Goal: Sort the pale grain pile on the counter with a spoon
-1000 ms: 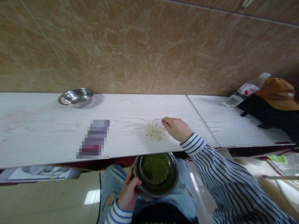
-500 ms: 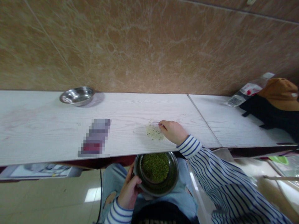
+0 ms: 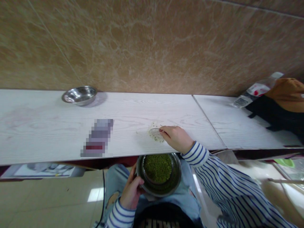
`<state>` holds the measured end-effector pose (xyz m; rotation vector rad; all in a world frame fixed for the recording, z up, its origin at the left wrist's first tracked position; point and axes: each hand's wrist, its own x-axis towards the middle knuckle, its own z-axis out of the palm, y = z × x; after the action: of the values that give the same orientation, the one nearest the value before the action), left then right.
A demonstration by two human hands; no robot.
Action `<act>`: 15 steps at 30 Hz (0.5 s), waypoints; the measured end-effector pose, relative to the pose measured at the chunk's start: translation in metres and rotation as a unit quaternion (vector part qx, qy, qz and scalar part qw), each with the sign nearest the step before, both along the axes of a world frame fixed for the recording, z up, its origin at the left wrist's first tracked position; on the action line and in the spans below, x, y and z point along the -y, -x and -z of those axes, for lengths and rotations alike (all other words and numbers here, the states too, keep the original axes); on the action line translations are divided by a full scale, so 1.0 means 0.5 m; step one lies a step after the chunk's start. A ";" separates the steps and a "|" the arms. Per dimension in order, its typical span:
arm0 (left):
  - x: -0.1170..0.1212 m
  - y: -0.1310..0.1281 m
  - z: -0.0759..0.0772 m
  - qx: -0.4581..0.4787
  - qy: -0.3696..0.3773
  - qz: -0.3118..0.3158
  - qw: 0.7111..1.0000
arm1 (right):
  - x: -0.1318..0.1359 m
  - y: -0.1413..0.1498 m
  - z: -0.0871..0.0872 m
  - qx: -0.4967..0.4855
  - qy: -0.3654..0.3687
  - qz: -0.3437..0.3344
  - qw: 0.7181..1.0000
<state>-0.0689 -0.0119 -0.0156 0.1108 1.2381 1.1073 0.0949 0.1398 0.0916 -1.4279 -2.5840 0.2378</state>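
A metal bowl [image 3: 177, 182] full of small green beans [image 3: 158, 167], like mung beans, rests at my lap below the table edge. My left hand [image 3: 131, 191] grips its left rim, thumb on top. Over the white table, my right hand [image 3: 177, 137] pinches a clear, thin, round-edged piece [image 3: 155, 129]; its exact kind is hard to make out. Under and around this piece lies a patch of greenish crumbs and dark specks [image 3: 156, 137] on the tabletop.
An empty metal bowl [image 3: 79, 96] stands at the back left by the marbled wall. Left of centre lies a pixelated flat object [image 3: 98, 137]. At the right are a clear plastic bottle [image 3: 254, 90], a brown cap [image 3: 287, 93] and black cloth [image 3: 268, 109]. A seam [image 3: 209, 120] crosses the tabletop.
My right hand has drawn the clear piece slightly toward me and left over the crumbs. My left hand keeps its hold on the bean bowl.
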 end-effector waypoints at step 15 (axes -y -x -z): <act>0.003 0.000 -0.002 0.001 0.010 -0.016 1.000 | 0.023 -0.009 0.018 -0.005 -0.019 -0.011 1.000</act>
<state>-0.0691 -0.0135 -0.0144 0.0757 1.2515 1.1222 0.0993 0.1285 0.0828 -1.3822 -2.5835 0.1984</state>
